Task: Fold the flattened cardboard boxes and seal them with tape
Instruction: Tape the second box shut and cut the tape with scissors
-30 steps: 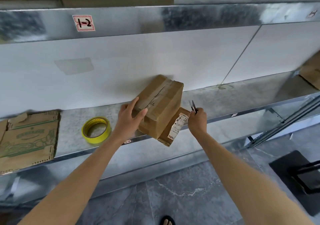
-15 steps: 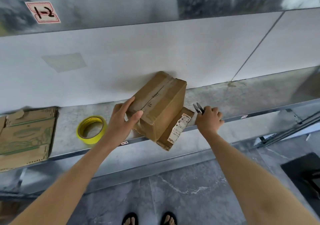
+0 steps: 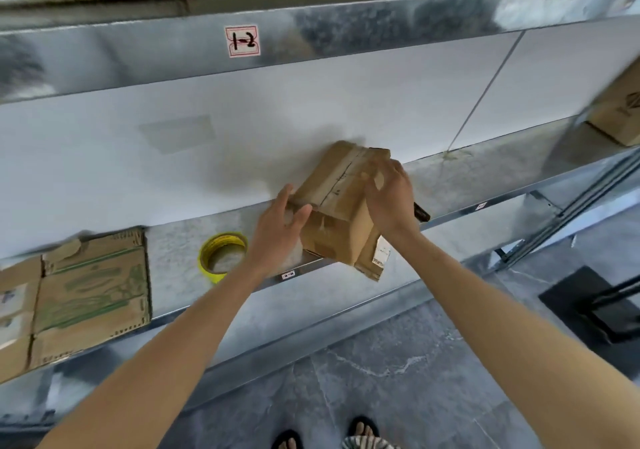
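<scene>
A small taped brown cardboard box (image 3: pixel 337 192) stands tilted on the metal shelf (image 3: pixel 485 185), partly on a flattened box with a white label (image 3: pixel 380 254). My left hand (image 3: pixel 278 230) grips its near left corner, thumb on the front face. My right hand (image 3: pixel 389 199) holds its right side, fingers curled over the top edge. Small black-handled scissors (image 3: pixel 421 212) lie on the shelf just behind my right wrist. A yellow tape roll (image 3: pixel 207 258) lies flat on the shelf left of my left hand.
A flattened printed cardboard box (image 3: pixel 90 292) lies at the shelf's left end. Another box (image 3: pixel 620 112) stands at the far right. The upper shelf (image 3: pixel 346 29) carries boxes overhead. On the floor at right stands a black object (image 3: pixel 588 306); my sandalled feet are below.
My right hand has let go of the scissors, which now lie on the shelf, and has moved left onto the box. My left hand stays on the box's left corner.
</scene>
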